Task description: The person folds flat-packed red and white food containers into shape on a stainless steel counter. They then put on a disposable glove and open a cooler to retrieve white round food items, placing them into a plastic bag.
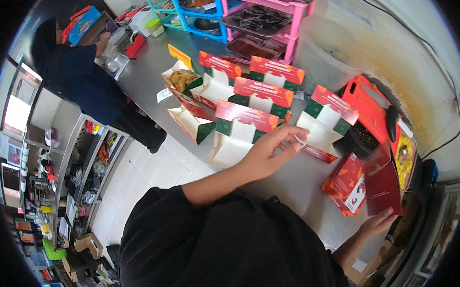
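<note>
One dark red carton (383, 185) is located at the right end of the steel worktop (312, 209), with its lower edge gripped by the fingers of the right hand (380, 223). The left hand (281, 145) is positioned at the front of an open box (316, 125); its thumb and forefinger are brought close together, but whether card is pinched between them cannot be told.

The carton is judged to be light, made of thin, springy card, and slightly slippery on its printed face. It should be taken by an edge or fold line; pressure on the middle of a panel may cause creasing. The open boxes are judged equally light and easily crushed at the flaps, so the side walls are preferred.

Counts are as follows. Seven open boxes can be made out, partly overlapping; in one, brown food (182, 80) is visible. One bundle of red cartons (344, 184) is placed beside the held carton; its pieces cannot be counted. One knife (374, 96) is laid on one red board (359, 104).
</note>
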A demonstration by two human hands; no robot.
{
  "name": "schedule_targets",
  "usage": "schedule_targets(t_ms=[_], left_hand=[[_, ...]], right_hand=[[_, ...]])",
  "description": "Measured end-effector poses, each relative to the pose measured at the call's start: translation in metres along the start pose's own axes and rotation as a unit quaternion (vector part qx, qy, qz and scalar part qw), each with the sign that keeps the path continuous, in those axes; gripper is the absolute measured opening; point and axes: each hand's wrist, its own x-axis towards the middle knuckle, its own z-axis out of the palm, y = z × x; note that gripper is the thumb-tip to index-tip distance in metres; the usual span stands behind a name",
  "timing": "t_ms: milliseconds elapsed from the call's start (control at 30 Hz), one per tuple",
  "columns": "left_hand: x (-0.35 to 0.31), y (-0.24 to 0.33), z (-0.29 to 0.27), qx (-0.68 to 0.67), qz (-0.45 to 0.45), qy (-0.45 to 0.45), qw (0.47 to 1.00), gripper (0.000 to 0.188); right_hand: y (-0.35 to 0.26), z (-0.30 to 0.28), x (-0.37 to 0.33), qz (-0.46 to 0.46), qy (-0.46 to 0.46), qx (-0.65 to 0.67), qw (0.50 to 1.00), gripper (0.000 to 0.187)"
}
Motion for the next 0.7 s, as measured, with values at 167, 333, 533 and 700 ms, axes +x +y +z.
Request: schedule_targets(t_ms=[167,333,533,700], left_hand=[[-0.023,0.027,0.008,0.031,0.144,0.066,0.987,0.039],[-0.029,0.011,-0.018,0.019,0.000,-0.043,0.999,0.029],[0.004,0.001,-0.037,0.154,0.035,-0.030,0.987,0.025],[0.040,0.011,-0.060,0.310,0.124,-0.069,0.940,0.025]], right_hand=[[-0.058,0.081,-0.054,0.187,-0.215,0.379,0.881,0.047],[-0.094,0.161,-0.091,-0.052,-0.173,0.147,0.972,0.054],[-0.125,0.116,-0.077,-0.515,-0.429,-0.261,0.695,0.056],[-0.153,0.090,-0.069,-0.445,-0.507,-0.310,0.670,0.057]])
